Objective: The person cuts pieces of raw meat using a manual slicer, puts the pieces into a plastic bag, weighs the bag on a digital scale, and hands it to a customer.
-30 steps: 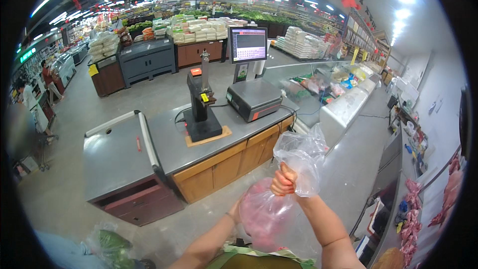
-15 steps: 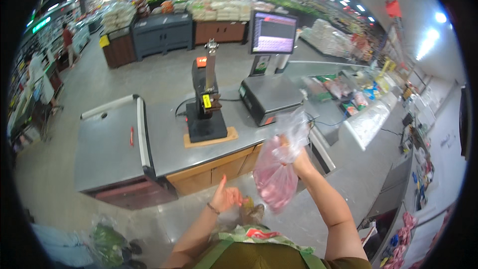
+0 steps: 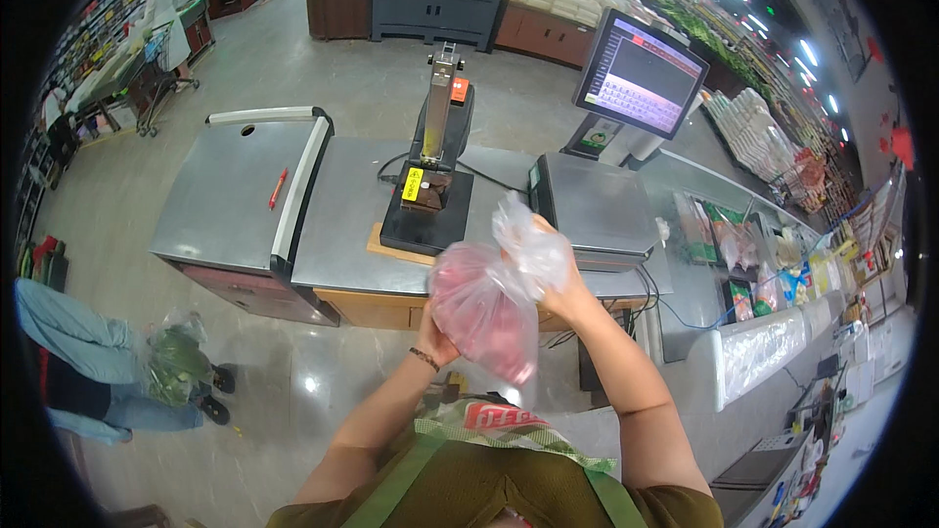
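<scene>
My right hand is closed round the gathered neck of a clear plastic bag with pinkish-red contents, whose kind I cannot make out. The bag hangs in front of the counter's near edge. My left hand cups its lower left side, with most of the fingers hidden behind it. Just beyond stands an upright metal bag-sealing device on a black base, set on a wooden board. A weighing scale with a flat metal plate lies beyond my right hand.
A lit screen rises behind the scale. At left, a red pen lies on the metal counter. Bagged goods fill a display at right. A person stands at lower left beside a bag of greens.
My left hand, earlier apart with its thumb raised, has come up against the bag. The bag has moved left and up, still gripped by my right hand. The view has also shifted.
</scene>
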The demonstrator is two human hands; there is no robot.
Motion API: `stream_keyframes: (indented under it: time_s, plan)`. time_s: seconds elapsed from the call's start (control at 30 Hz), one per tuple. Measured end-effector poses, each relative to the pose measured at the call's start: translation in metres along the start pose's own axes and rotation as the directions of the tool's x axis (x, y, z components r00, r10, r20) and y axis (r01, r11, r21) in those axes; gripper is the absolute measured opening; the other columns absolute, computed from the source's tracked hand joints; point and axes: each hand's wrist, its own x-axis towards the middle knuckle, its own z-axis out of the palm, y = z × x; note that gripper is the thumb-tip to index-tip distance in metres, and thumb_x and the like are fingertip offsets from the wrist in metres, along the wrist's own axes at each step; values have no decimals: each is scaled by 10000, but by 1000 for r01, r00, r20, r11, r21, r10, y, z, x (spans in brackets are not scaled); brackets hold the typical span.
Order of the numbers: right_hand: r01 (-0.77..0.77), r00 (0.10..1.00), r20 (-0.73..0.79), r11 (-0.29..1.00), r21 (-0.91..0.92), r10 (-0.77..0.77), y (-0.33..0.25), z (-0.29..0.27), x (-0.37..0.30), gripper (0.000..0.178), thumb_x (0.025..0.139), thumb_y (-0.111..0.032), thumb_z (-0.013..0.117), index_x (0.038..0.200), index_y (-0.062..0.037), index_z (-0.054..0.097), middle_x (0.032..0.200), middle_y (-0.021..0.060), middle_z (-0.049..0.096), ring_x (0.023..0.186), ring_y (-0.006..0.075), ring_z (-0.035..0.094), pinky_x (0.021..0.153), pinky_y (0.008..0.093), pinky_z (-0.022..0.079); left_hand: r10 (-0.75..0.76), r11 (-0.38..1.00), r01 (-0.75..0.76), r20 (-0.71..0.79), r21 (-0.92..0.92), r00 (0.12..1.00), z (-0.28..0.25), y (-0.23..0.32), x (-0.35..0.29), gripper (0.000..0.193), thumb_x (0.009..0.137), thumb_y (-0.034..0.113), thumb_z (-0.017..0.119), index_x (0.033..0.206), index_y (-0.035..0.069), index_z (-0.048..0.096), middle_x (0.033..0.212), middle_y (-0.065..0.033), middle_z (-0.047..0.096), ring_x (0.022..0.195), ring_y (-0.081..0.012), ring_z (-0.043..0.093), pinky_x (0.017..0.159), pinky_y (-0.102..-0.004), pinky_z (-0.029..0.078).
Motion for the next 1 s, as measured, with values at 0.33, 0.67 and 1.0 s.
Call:
stream_keyframes:
  time_s: [0.33, 0.67, 1.0]
  plan:
    - [-386, 922, -36, 920, -70, 385, 29, 81, 91, 373, 836, -399, 724, 1008, -73, 665, 860, 229, 693, 854, 442, 661, 713, 482, 529, 199, 975, -206, -86, -82, 976, 14, 97, 4, 712, 922, 634, 462, 1458, 164, 468, 1475, -85, 500, 1361, -304, 462, 1117, -558, 377]
    - [186, 956, -119, 868, -461, -268, 6, 126, 127, 131, 739, -92, 618, 823, -69, 520, 727, 64, 533, 716, 224, 608, 599, 336, 514, 441, 896, -427, -122, 126, 889, -13, 230, 3, 505, 1000, 429, 496, 1367, 84, 521, 1371, -90, 574, 1270, -282, 539, 1085, -476, 443]
    - [73, 983, -144, 957, -281, -118, 18, 113, 123, 173, 763, -87, 657, 884, -36, 544, 752, 112, 597, 734, 280, 651, 601, 373, 520, 379, 923, -384, -192, 11, 905, -20, 197, 9, 548, 1001, 475, 515, 1423, 128, 477, 1409, -70, 547, 1284, -285, 517, 1097, -494, 416]
